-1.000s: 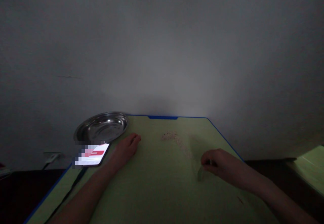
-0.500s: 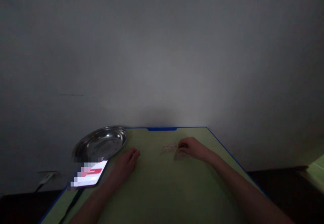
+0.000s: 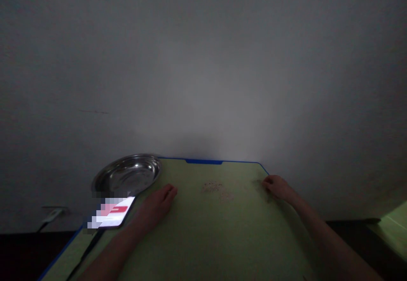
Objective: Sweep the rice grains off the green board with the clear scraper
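Grains (image 3: 212,186) look light, loose, best pinched from above; left fingers (image 3: 171,191) and right fingers (image 3: 267,182) curl, their gap and hold unclear.

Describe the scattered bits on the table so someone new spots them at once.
Find the green table with the blue edge. Toward its far side, between the left hand and the right hand, lie the scattered bits. Tiny, loose and pale with darker specks, they differ from the shiny metal basin and the lit phone.
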Motion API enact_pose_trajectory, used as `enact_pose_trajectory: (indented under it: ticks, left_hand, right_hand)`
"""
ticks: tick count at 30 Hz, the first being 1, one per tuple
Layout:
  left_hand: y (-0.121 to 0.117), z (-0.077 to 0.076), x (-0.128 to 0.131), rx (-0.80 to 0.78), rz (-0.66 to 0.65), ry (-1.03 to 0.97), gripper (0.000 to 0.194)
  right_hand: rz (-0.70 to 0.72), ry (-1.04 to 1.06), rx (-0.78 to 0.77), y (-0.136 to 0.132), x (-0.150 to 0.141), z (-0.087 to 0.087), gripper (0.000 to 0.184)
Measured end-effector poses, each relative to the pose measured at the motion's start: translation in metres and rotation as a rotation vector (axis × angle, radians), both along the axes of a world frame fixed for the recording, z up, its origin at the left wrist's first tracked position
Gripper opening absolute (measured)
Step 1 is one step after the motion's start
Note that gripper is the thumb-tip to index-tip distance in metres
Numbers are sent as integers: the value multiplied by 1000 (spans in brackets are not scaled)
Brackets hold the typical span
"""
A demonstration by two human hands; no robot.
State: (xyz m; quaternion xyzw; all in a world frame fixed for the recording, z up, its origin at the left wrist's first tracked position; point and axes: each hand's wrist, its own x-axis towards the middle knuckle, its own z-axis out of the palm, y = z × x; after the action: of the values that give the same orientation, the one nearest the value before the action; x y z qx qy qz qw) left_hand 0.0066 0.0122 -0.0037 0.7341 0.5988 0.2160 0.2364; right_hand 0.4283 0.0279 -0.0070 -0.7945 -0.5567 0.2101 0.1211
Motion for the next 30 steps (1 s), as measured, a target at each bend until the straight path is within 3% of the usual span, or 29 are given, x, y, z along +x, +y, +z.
enact_pose_trajectory:
  ticks: [8,14,20,25,30]
  left_hand:
    - [1,-2,-2,12,-12,28,37]
    - [-1,0,-1,22,-4,24,38]
    - [2,-2,-2,25,1,41,37]
    - [-3,4,-1,3,14,36,35]
    - [-3,6,0,-4,-1,42,34]
  right_hand:
    - [63,103,-55,18,-50,-15,31]
    - [101,104,-114,23,-50,0,31]
    - [72,31,-78,51,-34,15,31]
    - [124,13,-23,75,-59,12,31]
    - [214,67,-31,78,-89,7,31]
